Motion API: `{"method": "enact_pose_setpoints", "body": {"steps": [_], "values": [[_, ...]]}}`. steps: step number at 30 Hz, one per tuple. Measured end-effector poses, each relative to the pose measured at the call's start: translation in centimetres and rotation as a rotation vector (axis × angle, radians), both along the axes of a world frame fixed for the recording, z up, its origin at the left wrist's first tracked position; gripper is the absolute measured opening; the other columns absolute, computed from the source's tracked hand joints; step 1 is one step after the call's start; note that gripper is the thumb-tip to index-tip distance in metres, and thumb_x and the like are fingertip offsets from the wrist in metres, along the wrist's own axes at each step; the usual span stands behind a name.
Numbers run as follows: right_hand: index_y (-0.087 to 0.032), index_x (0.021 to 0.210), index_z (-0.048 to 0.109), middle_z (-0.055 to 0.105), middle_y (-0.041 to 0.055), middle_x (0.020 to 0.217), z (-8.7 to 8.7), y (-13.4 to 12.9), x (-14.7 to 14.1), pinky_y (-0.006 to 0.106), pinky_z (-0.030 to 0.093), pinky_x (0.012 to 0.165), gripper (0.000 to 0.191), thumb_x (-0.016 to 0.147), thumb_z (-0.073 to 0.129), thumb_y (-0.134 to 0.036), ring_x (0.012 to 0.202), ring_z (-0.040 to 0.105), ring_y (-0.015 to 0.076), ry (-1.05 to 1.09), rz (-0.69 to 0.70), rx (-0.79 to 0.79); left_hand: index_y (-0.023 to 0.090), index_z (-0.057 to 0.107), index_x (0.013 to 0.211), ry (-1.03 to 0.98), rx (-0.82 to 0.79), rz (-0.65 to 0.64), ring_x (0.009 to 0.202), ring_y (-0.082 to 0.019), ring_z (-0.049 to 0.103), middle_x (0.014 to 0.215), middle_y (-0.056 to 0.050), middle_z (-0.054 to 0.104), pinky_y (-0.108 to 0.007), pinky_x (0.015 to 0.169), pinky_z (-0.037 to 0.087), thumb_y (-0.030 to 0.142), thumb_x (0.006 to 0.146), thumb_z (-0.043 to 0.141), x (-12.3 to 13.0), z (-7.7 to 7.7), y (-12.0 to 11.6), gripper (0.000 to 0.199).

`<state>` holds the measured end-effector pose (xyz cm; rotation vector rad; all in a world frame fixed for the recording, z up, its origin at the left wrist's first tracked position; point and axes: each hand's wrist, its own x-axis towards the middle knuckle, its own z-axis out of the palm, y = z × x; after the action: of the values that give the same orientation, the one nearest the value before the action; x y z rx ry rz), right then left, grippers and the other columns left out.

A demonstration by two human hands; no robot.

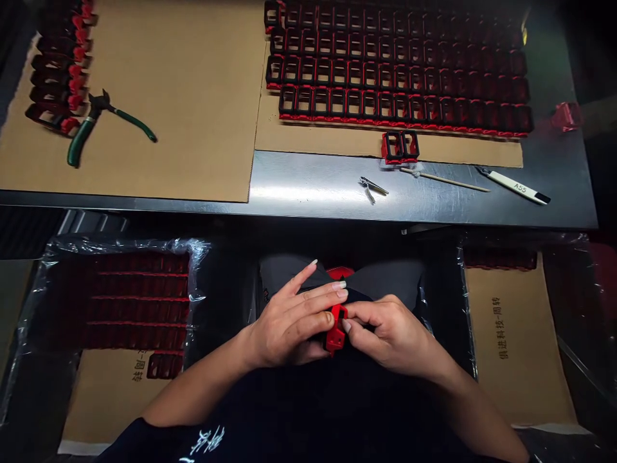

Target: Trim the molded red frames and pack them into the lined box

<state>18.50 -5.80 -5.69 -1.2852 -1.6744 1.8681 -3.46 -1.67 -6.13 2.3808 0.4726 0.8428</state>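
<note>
Red part (336,332), one, between left hand (297,319) and right hand (391,329).

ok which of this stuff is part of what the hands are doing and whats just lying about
Likely in the job:
red piece, held by left hand and right hand
similar red-and-black pieces in rows

Apparently just lying about:
green-handled pliers
small metal clippers
thin stick
white tool marked A55

Pliers (92,117) on left cardboard (193,103); frame rows (395,77) on right cardboard (463,146); nail clipper (373,189) between cardboards and table's (299,202) front edge.
</note>
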Motion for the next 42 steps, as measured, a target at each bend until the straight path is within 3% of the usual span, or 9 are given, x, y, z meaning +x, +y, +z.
{"method": "enact_pose_setpoints", "body": {"steps": [5, 15, 23, 32, 38, 42], "values": [[-0.008, 0.082, 0.068, 0.045, -0.0020, 0.057, 0.0, 0.1, 0.3, 0.001, 0.019, 0.055, 0.040, 0.094, 0.041, -0.035, 0.051, 0.024, -0.0108, 0.039, 0.013, -0.011, 0.009, 0.046, 0.116, -0.008, -0.012, -0.010, 0.126, -0.029, 0.060, 0.123, -0.024, 0.064, -0.063, 0.114, 0.035, 0.028, 0.089, 0.073, 0.0, 0.0, 0.0, 0.042], [-0.007, 0.076, 0.066, 0.050, -0.0017, 0.062, 0.2, 0.1, -0.9, 0.003, 0.021, 0.056, 0.047, 0.092, 0.041, -0.044, 0.054, 0.027, -0.0109, -0.051, -0.058, -0.131, 0.008, 0.047, 0.111, 0.022, 0.056, 0.015, 0.128, -0.027, 0.058, 0.121, -0.024, 0.065, -0.048, 0.114, 0.043, 0.027, 0.089, 0.072, -0.1, 0.2, 0.1, 0.038], [-0.008, 0.081, 0.066, 0.043, -0.0026, 0.058, 0.2, 0.1, 0.5, 0.001, 0.019, 0.055, 0.044, 0.095, 0.038, -0.039, 0.052, 0.022, -0.0111, 0.036, 0.039, -0.071, 0.008, 0.048, 0.113, 0.007, 0.009, -0.007, 0.123, -0.029, 0.061, 0.119, -0.026, 0.066, -0.057, 0.109, 0.045, 0.030, 0.088, 0.074, -0.1, 0.1, 0.0, 0.042], [-0.006, 0.074, 0.064, 0.047, -0.0012, 0.060, 0.4, 0.0, -1.1, 0.003, 0.020, 0.055, 0.047, 0.092, 0.041, -0.043, 0.053, 0.026, -0.0104, -0.055, -0.068, -0.151, 0.007, 0.048, 0.115, 0.032, 0.074, -0.007, 0.128, -0.029, 0.058, 0.121, -0.026, 0.065, -0.052, 0.111, 0.045, 0.029, 0.093, 0.068, -0.3, 0.1, 0.2, 0.037], [-0.007, 0.079, 0.063, 0.040, -0.0020, 0.058, 0.4, 0.1, 0.5, 0.001, 0.018, 0.055, 0.044, 0.095, 0.038, -0.040, 0.053, 0.022, -0.0109, 0.008, 0.038, -0.080, 0.008, 0.048, 0.111, 0.008, 0.046, -0.001, 0.124, -0.027, 0.061, 0.117, -0.024, 0.067, -0.048, 0.110, 0.047, 0.030, 0.090, 0.073, 0.1, 0.3, 0.2, 0.040], [-0.010, 0.086, 0.068, 0.042, -0.0027, 0.058, 0.3, 0.3, 0.7, 0.001, 0.019, 0.054, 0.038, 0.092, 0.040, -0.036, 0.052, 0.023, -0.0105, 0.042, 0.077, -0.112, 0.009, 0.049, 0.110, 0.010, 0.053, 0.001, 0.124, -0.026, 0.061, 0.117, -0.022, 0.068, -0.045, 0.110, 0.049, 0.032, 0.092, 0.070, 0.2, 0.4, 0.2, 0.036]]}}
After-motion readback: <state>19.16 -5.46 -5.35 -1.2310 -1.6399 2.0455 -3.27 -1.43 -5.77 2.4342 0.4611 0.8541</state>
